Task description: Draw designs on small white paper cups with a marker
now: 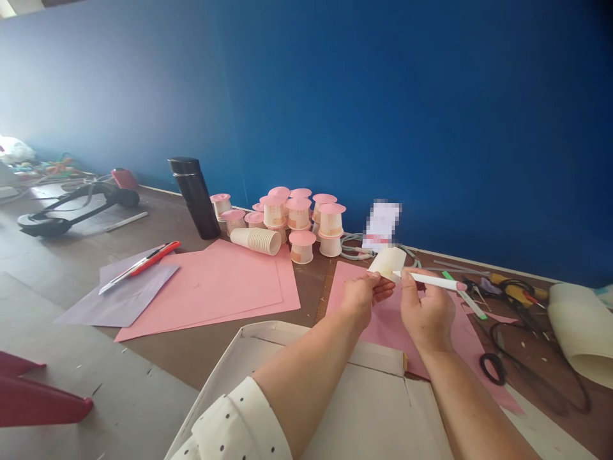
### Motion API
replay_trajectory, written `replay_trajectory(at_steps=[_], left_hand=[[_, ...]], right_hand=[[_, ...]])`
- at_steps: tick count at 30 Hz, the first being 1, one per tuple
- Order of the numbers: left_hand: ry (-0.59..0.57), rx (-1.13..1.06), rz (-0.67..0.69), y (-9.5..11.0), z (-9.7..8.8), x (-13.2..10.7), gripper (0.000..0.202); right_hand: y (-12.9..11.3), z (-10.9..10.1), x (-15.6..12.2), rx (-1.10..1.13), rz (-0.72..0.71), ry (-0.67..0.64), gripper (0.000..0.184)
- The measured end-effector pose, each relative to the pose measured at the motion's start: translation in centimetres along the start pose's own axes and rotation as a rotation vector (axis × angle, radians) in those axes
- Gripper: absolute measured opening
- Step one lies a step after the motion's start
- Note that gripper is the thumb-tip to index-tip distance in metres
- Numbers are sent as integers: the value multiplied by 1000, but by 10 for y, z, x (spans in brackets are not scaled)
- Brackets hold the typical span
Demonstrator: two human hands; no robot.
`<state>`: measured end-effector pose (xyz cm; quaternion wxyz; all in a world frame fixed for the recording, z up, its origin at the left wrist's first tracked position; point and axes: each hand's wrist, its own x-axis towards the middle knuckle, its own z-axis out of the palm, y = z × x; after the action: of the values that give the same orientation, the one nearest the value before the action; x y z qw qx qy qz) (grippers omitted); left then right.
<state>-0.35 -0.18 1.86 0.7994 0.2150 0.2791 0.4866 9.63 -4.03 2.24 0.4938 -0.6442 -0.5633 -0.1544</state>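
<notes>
Left fingers (pixel 382 291) pinch a paper cup (pixel 385 260), right fingers (pixel 410 289) apparently a marker (pixel 433 279) at its four o'clock; overpressing could dent the cup.

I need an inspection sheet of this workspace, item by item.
Surface: brown tabletop, partly covered by flat pink paper sheets.
Job's things: tapered white paper cup; slim white pen-like tool; white cups topped with pink discs.
Clutter: red utility knife, blade exposed, on purple paper.
Grip: left hand holds the cup; right hand holds the tool, tip at the cup.
Cables: coiled grey cable beyond the hands; black cable at right.
Surroundings: blue wall behind.
</notes>
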Motion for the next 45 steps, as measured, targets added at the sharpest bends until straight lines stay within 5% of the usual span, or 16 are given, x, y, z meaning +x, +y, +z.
replay_trajectory(at_steps=[45], left_hand=[[18, 138, -5, 2, 2, -4, 11]], right_hand=[[-1, -1, 1, -35, -17, 3, 30]])
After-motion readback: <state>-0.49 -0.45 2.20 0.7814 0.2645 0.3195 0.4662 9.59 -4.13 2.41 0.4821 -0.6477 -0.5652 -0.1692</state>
